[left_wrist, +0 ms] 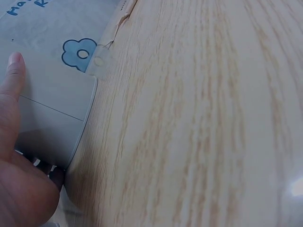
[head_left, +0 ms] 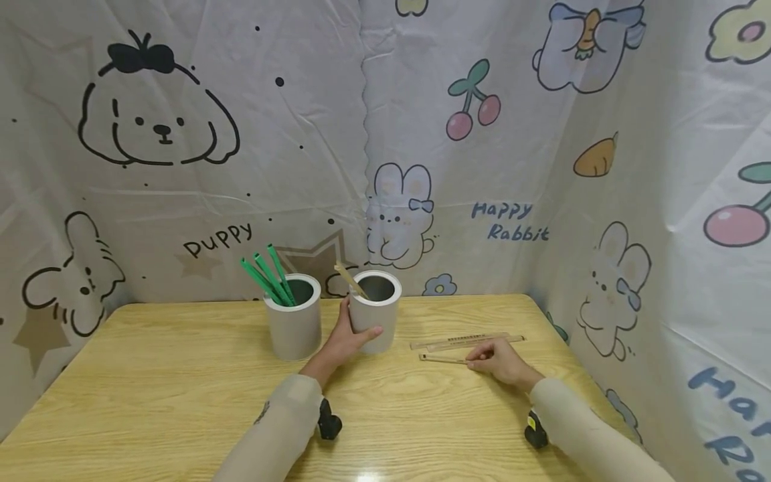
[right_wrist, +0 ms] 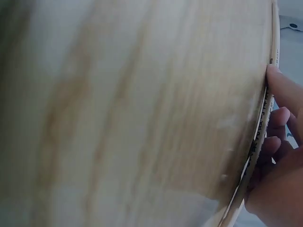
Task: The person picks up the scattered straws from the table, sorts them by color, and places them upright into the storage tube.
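My left hand [head_left: 346, 340] grips a white cylindrical cup [head_left: 388, 320], thumb across its front and fingers round its left side. A slim tan stick [head_left: 351, 280] leans out of that cup. On the right, my right hand [head_left: 501, 363] pinches the right end of a thin tan stick in a wrapper [head_left: 441, 359], which lies along the tabletop. Just behind it lie more wrapped sticks [head_left: 472, 341] with small dark printing. In the right wrist view, the thumb and fingers [right_wrist: 283, 92] are near the printed wrappers [right_wrist: 258, 137].
Left of the gripped cup stands a second white cup [head_left: 294, 335] holding several green straws [head_left: 269, 278]. Both cups are near the back edge of the wood-grain table [head_left: 181, 395]. A printed cloth [head_left: 301, 181] hangs behind the table and along its right side.
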Demonstrator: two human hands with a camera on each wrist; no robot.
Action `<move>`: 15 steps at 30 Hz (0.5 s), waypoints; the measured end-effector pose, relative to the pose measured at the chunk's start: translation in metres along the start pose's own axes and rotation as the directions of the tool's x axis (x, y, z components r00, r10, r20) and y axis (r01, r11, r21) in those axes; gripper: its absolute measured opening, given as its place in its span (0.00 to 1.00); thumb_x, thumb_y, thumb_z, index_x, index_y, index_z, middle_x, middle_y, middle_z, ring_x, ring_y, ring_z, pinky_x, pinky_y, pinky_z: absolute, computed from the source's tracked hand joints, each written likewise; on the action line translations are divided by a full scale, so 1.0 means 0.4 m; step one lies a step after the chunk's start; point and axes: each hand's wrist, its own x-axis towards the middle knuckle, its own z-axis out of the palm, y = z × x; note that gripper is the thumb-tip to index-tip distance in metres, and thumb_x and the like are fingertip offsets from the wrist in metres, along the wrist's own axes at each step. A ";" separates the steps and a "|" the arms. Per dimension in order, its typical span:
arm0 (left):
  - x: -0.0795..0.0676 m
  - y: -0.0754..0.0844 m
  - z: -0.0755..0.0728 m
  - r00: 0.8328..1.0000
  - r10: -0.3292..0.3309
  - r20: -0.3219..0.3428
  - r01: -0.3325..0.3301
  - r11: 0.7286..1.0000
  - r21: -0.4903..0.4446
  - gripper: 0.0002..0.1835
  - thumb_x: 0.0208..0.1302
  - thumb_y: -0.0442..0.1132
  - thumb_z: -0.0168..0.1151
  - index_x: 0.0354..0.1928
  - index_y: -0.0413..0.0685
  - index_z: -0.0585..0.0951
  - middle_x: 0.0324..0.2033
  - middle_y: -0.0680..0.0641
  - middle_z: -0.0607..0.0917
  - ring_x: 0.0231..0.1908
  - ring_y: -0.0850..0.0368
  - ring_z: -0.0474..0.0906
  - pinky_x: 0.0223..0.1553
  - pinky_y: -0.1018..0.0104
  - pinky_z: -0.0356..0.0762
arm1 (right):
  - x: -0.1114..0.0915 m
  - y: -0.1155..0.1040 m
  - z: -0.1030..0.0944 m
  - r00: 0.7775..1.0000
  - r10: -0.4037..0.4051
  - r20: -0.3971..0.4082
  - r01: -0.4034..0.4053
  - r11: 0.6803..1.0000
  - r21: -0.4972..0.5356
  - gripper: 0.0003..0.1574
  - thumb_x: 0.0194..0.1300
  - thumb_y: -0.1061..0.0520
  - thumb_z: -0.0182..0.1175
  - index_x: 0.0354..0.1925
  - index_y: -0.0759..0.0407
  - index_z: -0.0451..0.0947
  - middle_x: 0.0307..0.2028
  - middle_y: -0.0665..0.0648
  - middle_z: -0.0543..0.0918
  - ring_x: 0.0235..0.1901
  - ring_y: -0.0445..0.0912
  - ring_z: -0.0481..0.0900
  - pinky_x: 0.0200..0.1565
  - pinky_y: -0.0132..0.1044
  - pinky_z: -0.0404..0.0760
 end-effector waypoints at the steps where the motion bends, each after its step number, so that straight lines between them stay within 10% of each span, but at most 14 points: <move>1: 0.000 0.000 0.000 1.000 0.005 0.001 -0.005 1.000 0.000 0.51 0.63 0.38 0.72 0.78 0.50 0.47 0.74 0.32 0.60 0.72 0.33 0.61 0.74 0.37 0.55 | 0.000 -0.002 -0.002 1.000 0.002 0.001 -0.002 1.000 -0.003 0.07 0.63 0.62 0.69 0.38 0.67 0.87 0.34 0.58 0.84 0.29 0.35 0.70 0.32 0.26 0.70; 8: -0.001 -0.002 0.000 1.000 0.004 0.006 -0.004 1.000 -0.003 0.51 0.63 0.39 0.72 0.78 0.50 0.47 0.74 0.32 0.60 0.72 0.34 0.61 0.74 0.37 0.56 | 0.005 -0.061 -0.060 0.998 0.069 -0.010 -0.068 0.991 0.120 0.12 0.66 0.62 0.66 0.43 0.72 0.85 0.35 0.57 0.87 0.30 0.37 0.75 0.32 0.28 0.77; 15: -0.002 0.000 -0.005 1.000 -0.002 0.005 0.002 1.000 -0.013 0.51 0.63 0.39 0.72 0.78 0.51 0.47 0.74 0.32 0.61 0.72 0.34 0.62 0.74 0.37 0.55 | 0.054 -0.243 -0.126 0.997 0.066 -0.045 -0.052 0.966 0.251 0.17 0.71 0.53 0.63 0.51 0.64 0.84 0.47 0.50 0.86 0.46 0.37 0.80 0.64 0.49 0.75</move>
